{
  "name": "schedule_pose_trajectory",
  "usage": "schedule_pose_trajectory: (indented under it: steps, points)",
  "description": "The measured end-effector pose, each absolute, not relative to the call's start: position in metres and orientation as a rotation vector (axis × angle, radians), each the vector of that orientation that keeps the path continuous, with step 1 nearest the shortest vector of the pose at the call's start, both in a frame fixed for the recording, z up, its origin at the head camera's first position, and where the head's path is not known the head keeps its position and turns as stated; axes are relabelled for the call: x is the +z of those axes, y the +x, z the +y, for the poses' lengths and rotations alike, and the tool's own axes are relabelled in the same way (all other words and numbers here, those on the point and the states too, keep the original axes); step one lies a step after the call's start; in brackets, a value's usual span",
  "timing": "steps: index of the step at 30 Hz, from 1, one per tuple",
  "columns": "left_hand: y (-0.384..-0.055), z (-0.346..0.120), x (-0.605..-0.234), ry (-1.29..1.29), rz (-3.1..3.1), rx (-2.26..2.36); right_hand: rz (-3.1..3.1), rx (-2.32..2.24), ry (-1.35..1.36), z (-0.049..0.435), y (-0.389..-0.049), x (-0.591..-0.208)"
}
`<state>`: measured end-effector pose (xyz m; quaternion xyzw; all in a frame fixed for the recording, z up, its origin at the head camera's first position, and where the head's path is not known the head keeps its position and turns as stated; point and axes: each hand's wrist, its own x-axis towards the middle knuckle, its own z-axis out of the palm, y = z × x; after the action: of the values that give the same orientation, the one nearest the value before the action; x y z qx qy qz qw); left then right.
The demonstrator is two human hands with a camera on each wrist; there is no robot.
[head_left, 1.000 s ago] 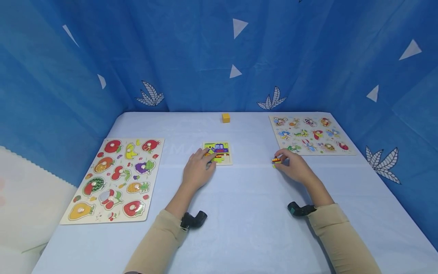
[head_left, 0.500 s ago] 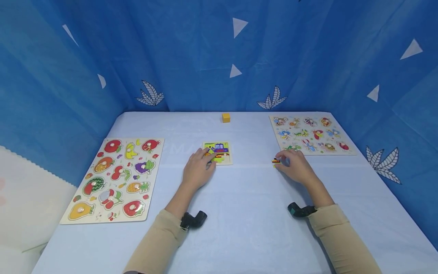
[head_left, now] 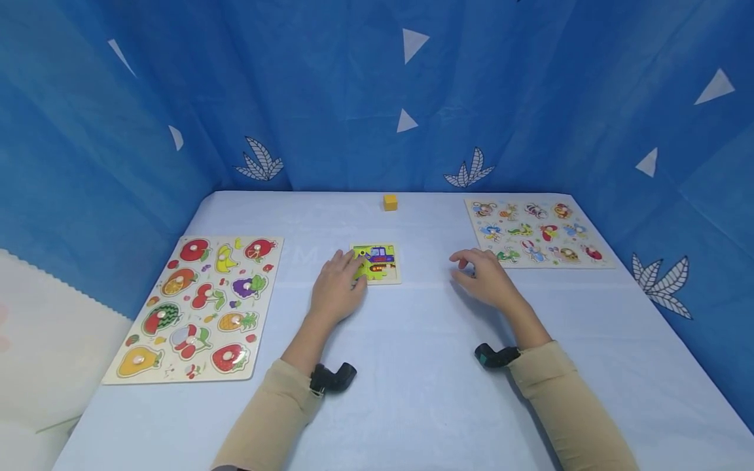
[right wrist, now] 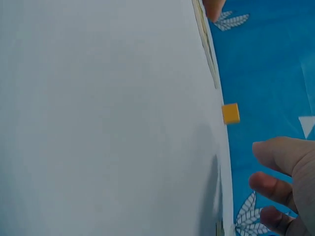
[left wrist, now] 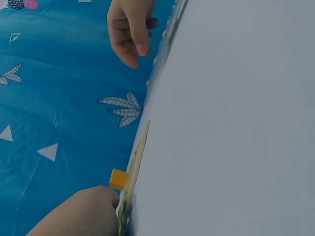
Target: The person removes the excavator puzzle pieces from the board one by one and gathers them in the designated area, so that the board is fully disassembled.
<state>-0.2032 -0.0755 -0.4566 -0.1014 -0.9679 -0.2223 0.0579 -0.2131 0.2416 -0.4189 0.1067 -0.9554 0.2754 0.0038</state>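
A small square jigsaw puzzle [head_left: 383, 261] with a purple tractor on yellow-green lies mid-table. My left hand [head_left: 338, 284] rests at its left side, fingertips touching the frame; the left wrist view shows that hand [left wrist: 78, 214] beside the puzzle's thin edge [left wrist: 139, 160]. To the right, my right hand [head_left: 487, 280] hovers over the tabletop, thumb and fingers apart. Nothing shows between the thumb and fingers of that hand [right wrist: 285, 172] in the right wrist view. The small puzzle piece seen earlier on this side is out of sight, and the hand may cover its spot.
At the left lies a large fruit knob puzzle [head_left: 203, 307]. An insect knob puzzle [head_left: 527, 242] is at the back right. Behind the tractor puzzle stands a yellow cube [head_left: 390, 203]. A blue curtain [head_left: 341, 98] hangs along the back and sides of the white table [head_left: 412, 366].
My right hand has let go of the small puzzle piece, risen and shifted left. My left hand has drawn back slightly, uncovering more of the tractor puzzle.
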Motion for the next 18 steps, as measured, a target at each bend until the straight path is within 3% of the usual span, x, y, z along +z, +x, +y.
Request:
schedule_pose_trajectory:
  steps: [18]
  points:
    - [-0.203,-0.079,-0.461,-0.24,-2.972,-0.65,-3.057,0.883,0.509,0.154,-0.231,-0.427]
